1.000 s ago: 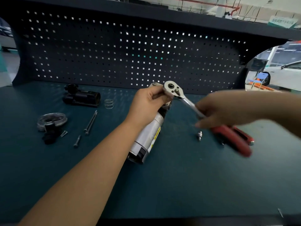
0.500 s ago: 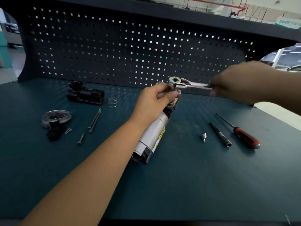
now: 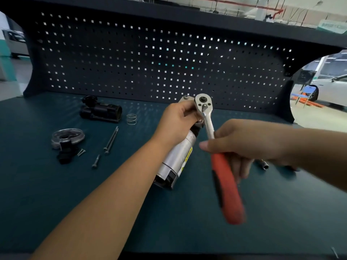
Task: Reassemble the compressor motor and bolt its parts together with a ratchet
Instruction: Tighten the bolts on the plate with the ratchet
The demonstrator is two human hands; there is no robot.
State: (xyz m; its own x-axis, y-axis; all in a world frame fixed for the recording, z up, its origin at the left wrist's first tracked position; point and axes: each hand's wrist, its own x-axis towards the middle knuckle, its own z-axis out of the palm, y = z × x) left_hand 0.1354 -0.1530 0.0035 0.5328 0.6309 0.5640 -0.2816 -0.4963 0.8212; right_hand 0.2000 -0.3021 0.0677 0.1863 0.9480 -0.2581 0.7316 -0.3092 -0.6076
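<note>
— Where was the motor (image 3: 178,158)?
— On the bench (image 3: 75,203), midway along, nearer its back edge, tilted with its low end down. The left hand (image 3: 180,121) gripped its upper end.
— And the right hand (image 3: 249,145)?
— Curled round the ratchet (image 3: 221,175), whose head sat at the motor's top.

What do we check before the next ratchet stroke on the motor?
1. Hold on the motor: left hand grips its upper end, lower end appears to rest on the bench: ok.
2. Hold on the ratchet: right hand grips it just above the red handle: ok.
3. Ratchet head seated on a bolt: contact is hidden under the head: cannot tell.
4. The long bolts fitted: two lie loose on the bench: not ok.
5. The spring and black housing mounted: both lie apart from the motor: not ok.
</note>
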